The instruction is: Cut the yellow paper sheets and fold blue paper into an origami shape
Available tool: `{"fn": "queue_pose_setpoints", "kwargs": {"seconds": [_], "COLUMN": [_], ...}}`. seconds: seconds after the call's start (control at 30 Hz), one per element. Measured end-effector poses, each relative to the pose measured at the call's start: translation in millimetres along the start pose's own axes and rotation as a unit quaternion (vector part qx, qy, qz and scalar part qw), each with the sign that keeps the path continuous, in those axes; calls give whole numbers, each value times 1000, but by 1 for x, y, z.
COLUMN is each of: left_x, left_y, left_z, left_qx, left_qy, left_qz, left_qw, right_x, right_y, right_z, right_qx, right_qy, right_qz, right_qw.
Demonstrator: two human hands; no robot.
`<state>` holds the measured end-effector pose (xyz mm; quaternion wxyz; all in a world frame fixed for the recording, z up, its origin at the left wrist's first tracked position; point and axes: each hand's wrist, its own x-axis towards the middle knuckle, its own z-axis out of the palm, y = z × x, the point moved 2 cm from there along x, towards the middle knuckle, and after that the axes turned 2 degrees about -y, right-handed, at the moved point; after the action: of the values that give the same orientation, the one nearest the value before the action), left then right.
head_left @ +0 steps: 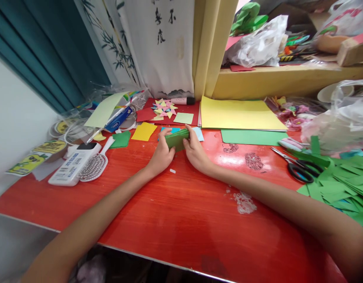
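Observation:
My left hand (163,154) and my right hand (195,151) meet over the middle of the red table (181,212). Between them they grip a small folded piece of dark green paper (177,139), left fingers on its left end, right fingers pinching its right end. The paper is held just above the tabletop. Behind it lie light blue paper squares (199,133), a yellow square (144,131) and a pale green square (183,118).
Black-handled scissors (299,167) and a pile of green paper scraps (343,188) lie at the right. Yellow (237,114) and green (253,137) sheets sit at the back. A hairbrush (95,165), a white remote-like device (73,165), a heap of small paper stars (163,108) and plastic bags (343,118) surround them.

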<state>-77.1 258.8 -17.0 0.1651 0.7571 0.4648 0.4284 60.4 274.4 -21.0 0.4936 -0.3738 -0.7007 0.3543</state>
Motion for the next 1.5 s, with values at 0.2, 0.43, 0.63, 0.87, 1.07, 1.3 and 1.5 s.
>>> {"fn": "queue_pose_setpoints", "kwargs": {"seconds": [0.2,0.43,0.63,0.87,1.07,1.3,1.5], "left_x": [0,28,29,20,19,18,17], "left_y": [-9,-19,-56,-80,-75,-66,-59], "left_z": [4,-58,-148,-153,-144,-134,-133], "left_qx": [-13,44,506,503,521,545,566], "left_qy": [-19,-84,-172,-302,-298,-260,-159], "left_qz": [-33,-22,-153,-240,-239,-220,-241], "left_qw": [999,995,831,773,763,766,772], "right_x": [2,1,-1,0,-2,-3,-7], "right_y": [3,4,-1,4,1,-3,-12], "right_z": [-1,-3,-2,-3,-1,-5,-4], "right_qx": [0,-5,-16,40,82,10,-117], "right_qy": [-15,-29,-61,-58,-74,-55,-57], "right_qz": [28,38,50,95,108,80,37], "right_qw": [999,999,997,993,988,995,991]}}
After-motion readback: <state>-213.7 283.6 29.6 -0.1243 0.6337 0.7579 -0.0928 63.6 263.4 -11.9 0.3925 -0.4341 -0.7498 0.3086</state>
